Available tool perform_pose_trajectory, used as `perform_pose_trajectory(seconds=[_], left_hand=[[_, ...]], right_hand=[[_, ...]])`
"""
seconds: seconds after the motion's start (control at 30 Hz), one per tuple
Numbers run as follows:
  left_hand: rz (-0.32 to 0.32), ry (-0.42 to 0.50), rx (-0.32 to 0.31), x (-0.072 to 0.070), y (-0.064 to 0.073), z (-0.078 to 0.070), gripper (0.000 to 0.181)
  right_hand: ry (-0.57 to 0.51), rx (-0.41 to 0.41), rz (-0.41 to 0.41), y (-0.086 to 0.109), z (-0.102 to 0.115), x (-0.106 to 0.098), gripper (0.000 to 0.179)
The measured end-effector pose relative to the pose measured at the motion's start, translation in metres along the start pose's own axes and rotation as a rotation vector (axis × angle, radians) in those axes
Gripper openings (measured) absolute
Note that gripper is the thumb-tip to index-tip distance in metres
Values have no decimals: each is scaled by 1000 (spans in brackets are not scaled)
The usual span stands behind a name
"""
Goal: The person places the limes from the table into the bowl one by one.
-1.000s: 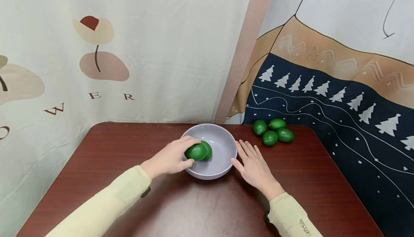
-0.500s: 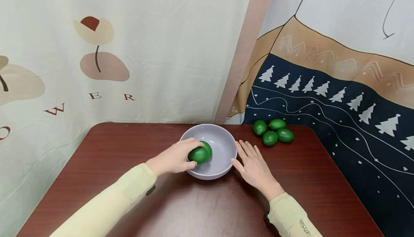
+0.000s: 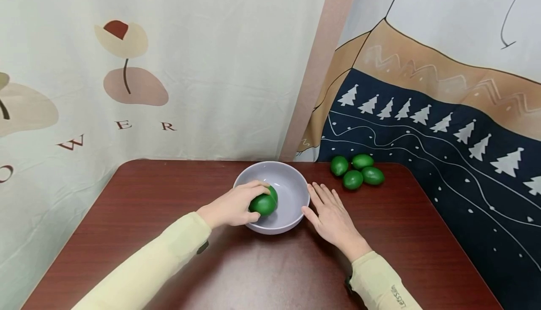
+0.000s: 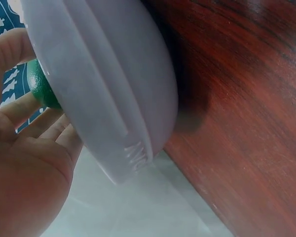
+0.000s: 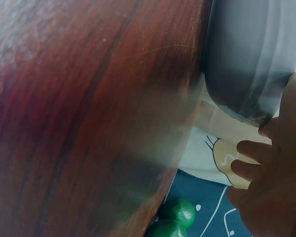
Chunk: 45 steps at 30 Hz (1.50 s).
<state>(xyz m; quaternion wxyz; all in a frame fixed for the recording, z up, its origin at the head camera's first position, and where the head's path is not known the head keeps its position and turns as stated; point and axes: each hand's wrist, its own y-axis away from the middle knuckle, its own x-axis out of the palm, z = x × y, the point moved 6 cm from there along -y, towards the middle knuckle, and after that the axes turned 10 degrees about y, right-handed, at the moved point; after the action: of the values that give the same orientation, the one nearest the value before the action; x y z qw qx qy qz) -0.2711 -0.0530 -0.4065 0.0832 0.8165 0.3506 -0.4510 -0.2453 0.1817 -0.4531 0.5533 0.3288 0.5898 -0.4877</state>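
My left hand (image 3: pixel 232 205) reaches over the near-left rim of a pale lavender bowl (image 3: pixel 293 202) and grips a green lime (image 3: pixel 263 205) inside it. Behind that fruit, a second lime (image 3: pixel 274 192) shows only partly. In the left wrist view, the thumb and fingers curve around the green lime (image 4: pixel 41 88), and the bowl's outer wall (image 4: pixel 108 74) hides much of it. My right hand (image 3: pixel 336 220) lies with fingers extended against the bowl's right side. From the right wrist, its fingertips and thumb touch the bowl's outside (image 5: pixel 251 54).
Several more limes (image 3: pixel 352 180) sit grouped at the back right of the dark red wooden table (image 3: pixel 169 192). Behind the table hangs a pale printed curtain (image 3: pixel 220 65), with a navy tree-patterned cloth (image 3: pixel 422 145) on the right.
My left hand has moved slightly to the right and deeper over the bowl, carrying the lime, which now covers more of the other one. My right hand keeps its place.
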Motion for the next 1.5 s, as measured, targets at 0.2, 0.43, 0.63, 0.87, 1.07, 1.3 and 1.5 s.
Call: perform_pose_trajectory(seconds=[0.2,0.43,0.63,0.87,1.07,1.3,1.5], left_hand=[[8,6,-2,3,-2,1,51],[6,0,-27,5,-4,4,51],[-4,-20,-85,8,-6,11,51],[-39,-84,-91,9,-6,15,50],[-48,-110,-105,8,-8,16,49],[-72,-126,-94,7,-9,14,46],[-99,-145,-93,7,-9,14,40]], right_hand=[[1,3,3,-1,0,0,69],[-1,2,1,-2,-1,0,69],[-5,4,-2,-1,0,0,69],[1,3,-8,-1,0,0,68],[4,2,-16,0,0,0,67],[-2,5,-13,0,1,-1,67],[2,1,-14,0,1,0,68]])
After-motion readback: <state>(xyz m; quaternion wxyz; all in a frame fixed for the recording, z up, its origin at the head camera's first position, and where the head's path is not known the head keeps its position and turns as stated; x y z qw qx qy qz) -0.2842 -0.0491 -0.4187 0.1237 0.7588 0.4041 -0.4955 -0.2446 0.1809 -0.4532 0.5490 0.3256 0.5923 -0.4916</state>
